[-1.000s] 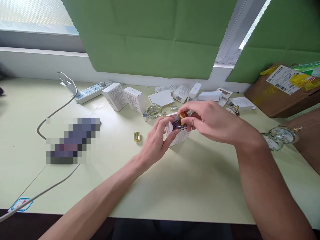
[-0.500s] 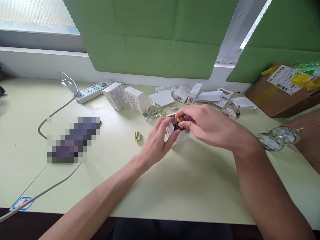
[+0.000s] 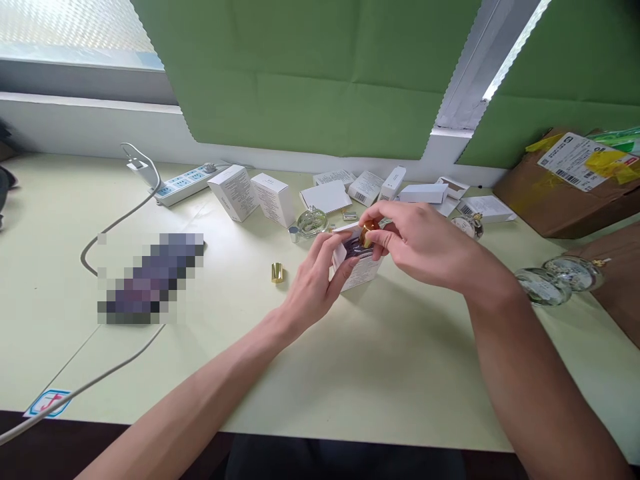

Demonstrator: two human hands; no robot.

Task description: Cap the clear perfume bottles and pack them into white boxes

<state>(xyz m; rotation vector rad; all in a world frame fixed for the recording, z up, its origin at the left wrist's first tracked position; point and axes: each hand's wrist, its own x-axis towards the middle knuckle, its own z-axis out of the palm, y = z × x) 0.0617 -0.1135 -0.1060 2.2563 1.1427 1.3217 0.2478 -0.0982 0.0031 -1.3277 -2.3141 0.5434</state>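
Note:
My left hand (image 3: 320,270) is wrapped around the left side of a small white carton (image 3: 363,273) that stands open at the top. Something dark shows inside the carton's mouth. Between the thumb and fingers of my right hand (image 3: 407,233) is a rounded amber-and-gold cap (image 3: 369,233), right at the opening. Whether a bottle is attached below it is hidden. Just behind the carton lies a round clear glass perfume bottle (image 3: 313,222), with a silver cap (image 3: 294,234) beside it. A gold cap (image 3: 277,273) rests left of my left hand.
Several white cartons (image 3: 273,200) line the back of the table. Glass bottles (image 3: 543,285) lie at the right, near a brown cardboard box (image 3: 575,193). A power strip (image 3: 183,183), a pale cable (image 3: 100,227) and a pixelated dark object (image 3: 155,280) occupy the left.
The amber-and-gold cap has shifted slightly right and tilted in my right hand. More of the carton's dark inside shows. My left hand keeps its hold on the carton.

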